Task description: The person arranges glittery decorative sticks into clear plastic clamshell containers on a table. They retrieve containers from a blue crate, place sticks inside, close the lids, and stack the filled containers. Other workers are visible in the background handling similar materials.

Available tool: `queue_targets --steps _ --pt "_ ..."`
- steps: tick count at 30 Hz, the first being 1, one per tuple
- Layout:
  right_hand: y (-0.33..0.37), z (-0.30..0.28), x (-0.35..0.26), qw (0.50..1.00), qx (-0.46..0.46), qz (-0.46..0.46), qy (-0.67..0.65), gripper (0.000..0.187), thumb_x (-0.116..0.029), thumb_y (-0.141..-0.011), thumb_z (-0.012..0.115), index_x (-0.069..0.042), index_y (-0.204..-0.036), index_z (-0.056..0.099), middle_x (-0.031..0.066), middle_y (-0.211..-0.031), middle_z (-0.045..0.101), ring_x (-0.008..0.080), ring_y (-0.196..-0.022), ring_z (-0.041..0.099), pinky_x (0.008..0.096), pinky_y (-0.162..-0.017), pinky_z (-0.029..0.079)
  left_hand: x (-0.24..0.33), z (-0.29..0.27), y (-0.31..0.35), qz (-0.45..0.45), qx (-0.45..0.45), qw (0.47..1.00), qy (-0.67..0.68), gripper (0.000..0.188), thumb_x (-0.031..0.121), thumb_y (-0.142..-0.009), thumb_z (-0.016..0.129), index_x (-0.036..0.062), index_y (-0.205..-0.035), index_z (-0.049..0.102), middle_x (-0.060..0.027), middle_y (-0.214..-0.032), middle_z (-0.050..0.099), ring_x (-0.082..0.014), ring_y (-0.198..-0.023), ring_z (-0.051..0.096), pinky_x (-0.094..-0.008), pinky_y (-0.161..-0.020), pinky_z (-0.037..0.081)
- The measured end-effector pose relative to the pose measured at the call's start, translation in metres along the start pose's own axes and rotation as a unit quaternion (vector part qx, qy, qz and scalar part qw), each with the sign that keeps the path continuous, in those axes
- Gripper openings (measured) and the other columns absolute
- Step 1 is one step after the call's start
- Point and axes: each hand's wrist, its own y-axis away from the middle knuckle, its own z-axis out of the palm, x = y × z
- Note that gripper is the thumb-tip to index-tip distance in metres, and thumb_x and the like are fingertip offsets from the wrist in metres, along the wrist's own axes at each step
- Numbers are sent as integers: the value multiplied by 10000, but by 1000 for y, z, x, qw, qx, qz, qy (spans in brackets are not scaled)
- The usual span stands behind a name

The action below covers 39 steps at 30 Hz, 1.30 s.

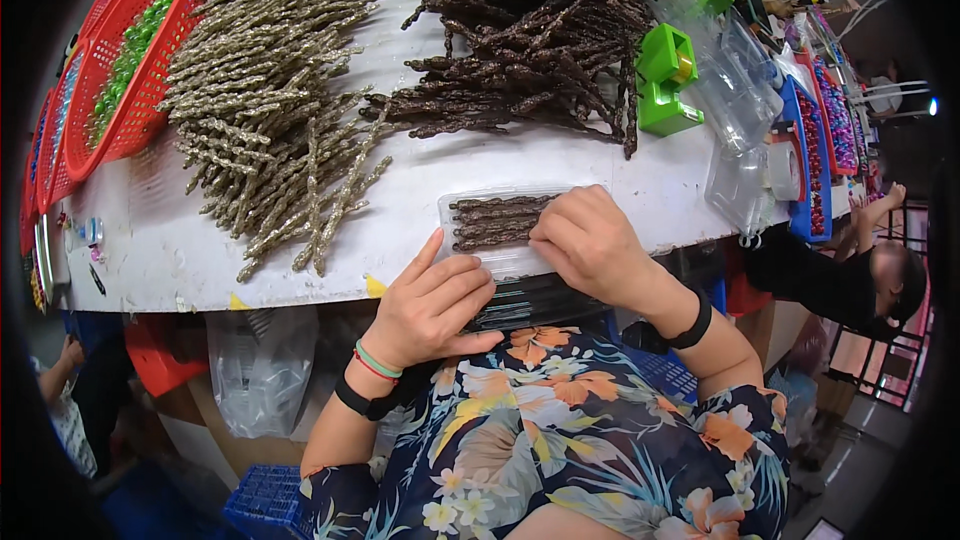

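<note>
A shallow clear plastic tray (512, 262) lies near the table's front edge. Several dark brown, glittery twisted sticks (490, 224) are laid side by side in it. My right hand (592, 245) is over the tray's right end, its fingers closed on the ends of the sticks; the fingertips are partly hidden. At the tray's near left corner is my left hand (428, 308), its index finger stretched along the tray's side and the other fingers loosely apart, holding nothing. Beyond the tray is a large heap of the same brown sticks (530, 40). A heap of pale gold glittery sticks (270, 90) lies to its left.
Red plastic baskets (150, 90) with green and other coloured pieces stand at the left. A green tape dispenser (665, 80) and empty clear trays (740, 175) are on the right, beside a blue bin (812, 170) of red pieces. Another person (850, 270) is at far right.
</note>
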Motion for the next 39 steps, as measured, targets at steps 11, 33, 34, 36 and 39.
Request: queue_targets --steps 11,33,34,36,39 --pt "-4 -8 4 1000 -10 -3 -8 98 -92 -793 722 -61 -831 637 59 -859 595 274 -786 576 385 -723 447 0 1 -1 -5 0 1000 -3 425 443 -759 779 65 -949 743 -41 -972 705 -231 -1000 673 -551 -1150 360" --pt "15 -41 1 999 -36 38 13 132 -98 -772 769 -92 -860 671 38 -832 614 243 -823 598 366 -770 437 1 -2 1 3 8 1000 -8 390 423 -775 767 65 -926 738 -33 -1007 690 -223 -1119 621 -536 -1135 399" --pt "15 -36 0 999 -39 35 14 135 -101 -771 771 -93 -860 670 37 -829 611 239 -821 596 365 -770 435 1 -3 1 4 8 1000 -11 387 422 -774 767 66 -924 739 -32 -1007 689 -224 -1128 617 -539 -1133 400" --pt "17 -27 2 999 -35 32 8 137 -94 -772 765 -95 -871 669 33 -838 610 234 -821 594 365 -780 426 1 -3 1 3 11 1000 -12 380 419 -772 769 69 -918 741 -28 -1004 690 -224 -1131 618 -543 -1132 399" --pt "18 -15 2 999 -17 27 20 135 -93 -772 759 -98 -873 668 33 -842 608 233 -823 593 364 -783 420 1 -2 -1 -2 7 1000 -6 374 418 -756 782 78 -907 744 -22 -993 698 -230 -1106 636 -560 -1138 379"
